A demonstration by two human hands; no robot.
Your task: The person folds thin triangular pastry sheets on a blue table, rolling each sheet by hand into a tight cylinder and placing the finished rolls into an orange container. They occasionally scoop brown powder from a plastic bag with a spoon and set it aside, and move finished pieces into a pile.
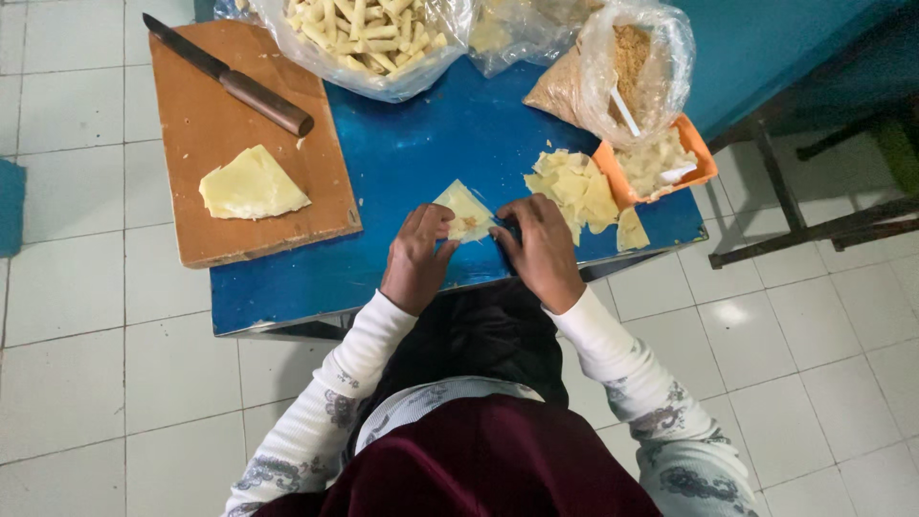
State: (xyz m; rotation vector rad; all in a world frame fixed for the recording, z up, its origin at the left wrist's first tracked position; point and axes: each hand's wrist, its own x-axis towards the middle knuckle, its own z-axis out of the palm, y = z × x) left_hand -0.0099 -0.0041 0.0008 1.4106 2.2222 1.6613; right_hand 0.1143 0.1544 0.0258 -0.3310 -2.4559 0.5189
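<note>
Two bags [369, 43] hold rolled sticks [359, 29] and crumbs [627, 57].

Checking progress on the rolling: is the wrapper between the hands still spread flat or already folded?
Partly folded: the wrapper shows filling, and the left hand and right hand pinch its near edge.

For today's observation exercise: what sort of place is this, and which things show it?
Probably a home food-preparation corner: a low blue table on tiled floor, a cutting board with knife, and bagged rolled snacks.

Both hands [479, 251] on wrapper [465, 213]
</note>
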